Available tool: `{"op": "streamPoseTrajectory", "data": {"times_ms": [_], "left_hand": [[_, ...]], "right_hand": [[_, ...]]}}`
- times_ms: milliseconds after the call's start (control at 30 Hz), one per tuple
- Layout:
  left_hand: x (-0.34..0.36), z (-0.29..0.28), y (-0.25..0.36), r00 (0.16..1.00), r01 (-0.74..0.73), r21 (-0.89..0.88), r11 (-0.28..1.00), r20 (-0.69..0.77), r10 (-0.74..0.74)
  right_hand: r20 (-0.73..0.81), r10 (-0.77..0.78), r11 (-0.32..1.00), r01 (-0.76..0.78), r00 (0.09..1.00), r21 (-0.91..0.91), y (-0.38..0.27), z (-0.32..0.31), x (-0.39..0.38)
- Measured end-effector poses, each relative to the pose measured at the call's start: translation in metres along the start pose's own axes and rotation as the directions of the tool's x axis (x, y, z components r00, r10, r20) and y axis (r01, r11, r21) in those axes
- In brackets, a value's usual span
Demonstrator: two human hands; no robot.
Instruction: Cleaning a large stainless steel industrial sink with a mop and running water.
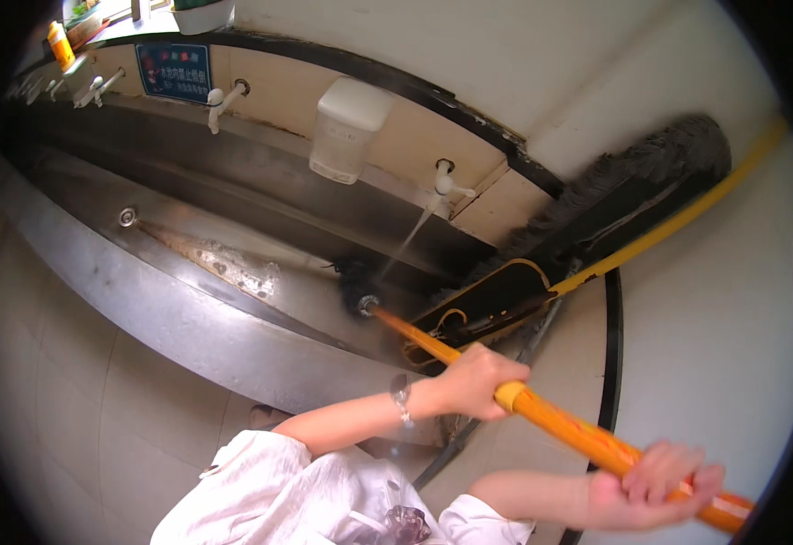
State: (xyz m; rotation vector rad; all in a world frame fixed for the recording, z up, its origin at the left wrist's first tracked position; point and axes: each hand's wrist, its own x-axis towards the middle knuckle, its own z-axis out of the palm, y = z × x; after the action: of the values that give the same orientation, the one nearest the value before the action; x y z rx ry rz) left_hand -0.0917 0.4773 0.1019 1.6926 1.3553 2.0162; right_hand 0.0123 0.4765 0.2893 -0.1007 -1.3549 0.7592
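Observation:
My left hand [478,380] is wrapped around the orange pole of a mop [564,429], with a watch or bracelet on that wrist. Further up the pole, at the lower right, my right hand [658,486] grips it too, slightly blurred. The pole slants down to the left into a long metal trough sink [233,359]. At its lower end a dark mop head [353,277] lies in the trough, partly hard to make out. Water streams from a white tap [444,184] beside the mop head.
A wide grey dust mop [637,182] with a yellow pole [687,224] leans in the corner right of the trough. A white soap dispenser [349,132] and another tap [226,102] are on the tiled wall. A drain [128,217] lies at the trough's left. An orange bottle [60,45] stands far left.

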Motion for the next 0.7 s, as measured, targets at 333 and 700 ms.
{"op": "streamPoseTrajectory", "data": {"times_ms": [333, 700], "left_hand": [[0.027, -0.003, -0.043, 0.998, 0.046, 0.009, 0.999, -0.042, -0.046], [0.037, 0.007, -0.051, 1.0, 0.024, -0.016, 1.0, -0.01, -0.024]], "right_hand": [[-0.175, 0.088, 0.985, -0.112, 0.981, -0.13, 0.062, 0.038, 0.026], [-0.208, 0.086, 0.985, -0.115, 0.974, -0.132, 0.073, 0.025, 0.037]]}}
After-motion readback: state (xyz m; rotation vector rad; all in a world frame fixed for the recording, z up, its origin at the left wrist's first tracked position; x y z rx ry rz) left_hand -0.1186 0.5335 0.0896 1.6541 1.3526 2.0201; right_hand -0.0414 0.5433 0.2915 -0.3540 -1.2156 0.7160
